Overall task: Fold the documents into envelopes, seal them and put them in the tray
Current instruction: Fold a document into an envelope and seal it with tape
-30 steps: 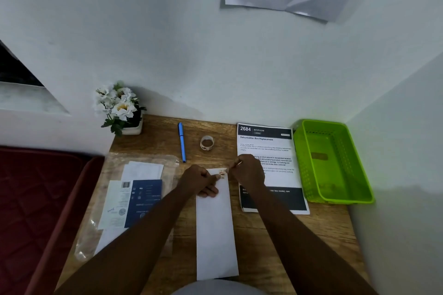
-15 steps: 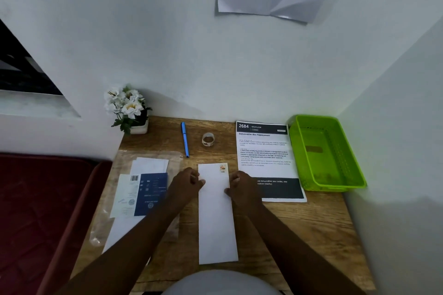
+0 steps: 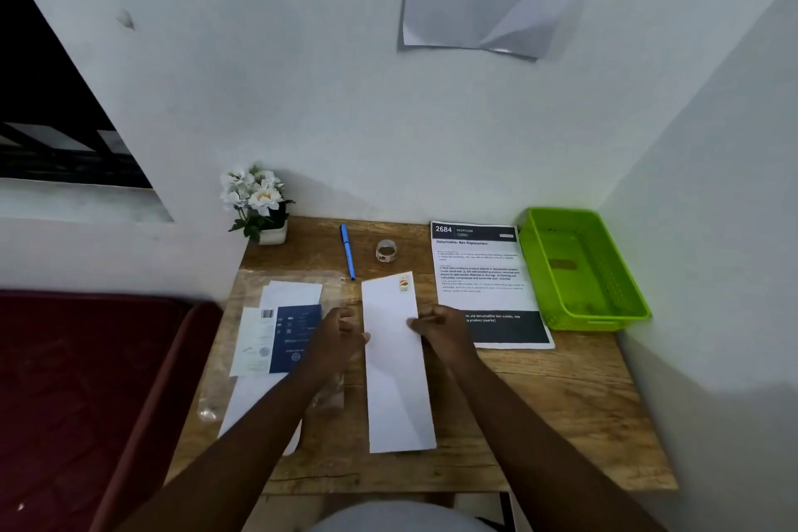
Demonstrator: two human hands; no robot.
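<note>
A long white envelope (image 3: 397, 376) lies lengthwise on the wooden desk (image 3: 561, 410), with a small sticker (image 3: 404, 283) at its far right corner. My left hand (image 3: 341, 335) grips the envelope's left edge and my right hand (image 3: 440, 326) grips its right edge, fingers curled on the paper. A printed document (image 3: 479, 268) headed 2684 lies to the right, its near part under my right hand. The green plastic tray (image 3: 622, 272) stands at the far right against the wall and holds nothing that I can see.
A clear plastic pack with white envelopes and a blue card (image 3: 285, 328) lies on the left. At the back are a blue pen (image 3: 347, 251), a small roll of stickers (image 3: 385, 251) and a white flower pot (image 3: 261, 203). A dark red seat (image 3: 86, 380) adjoins the desk's left side.
Both hands left the sticker at the envelope's far end and drew back to grip its two long edges. The envelope's far end now tilts slightly right.
</note>
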